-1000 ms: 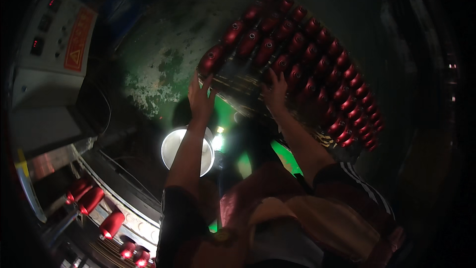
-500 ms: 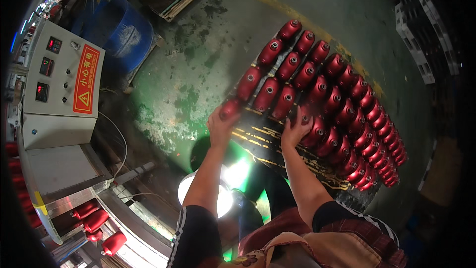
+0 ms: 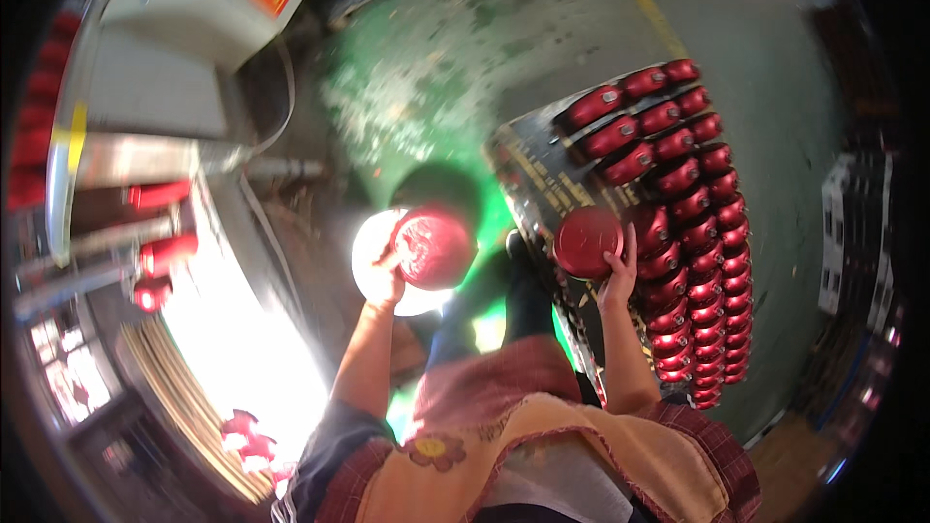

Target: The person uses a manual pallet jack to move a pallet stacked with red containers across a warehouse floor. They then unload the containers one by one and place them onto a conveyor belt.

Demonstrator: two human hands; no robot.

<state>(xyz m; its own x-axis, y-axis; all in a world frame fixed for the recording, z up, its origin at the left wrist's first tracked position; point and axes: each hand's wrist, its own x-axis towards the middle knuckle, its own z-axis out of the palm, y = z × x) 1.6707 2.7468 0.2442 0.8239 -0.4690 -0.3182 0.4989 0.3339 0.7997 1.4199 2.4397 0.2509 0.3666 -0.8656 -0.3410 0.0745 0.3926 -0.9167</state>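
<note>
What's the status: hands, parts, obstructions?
Left hand: holding first red vessel. Right hand: holding second red vessel. Rowed red vessels on right, possibly crowding.

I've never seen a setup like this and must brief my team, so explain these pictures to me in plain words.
There is no robot here: a person works with two bare hands. The pictures come from a wide fisheye camera worn on the head, looking down, so straight edges bend near the rim. Picture left is the person's left.

The left hand holds a shiny red container, in front of a bright white round object. The right hand holds a second red container, its round end facing the camera.

Beside it, rows of similar red containers lie on a dark board with yellow marks.
</note>
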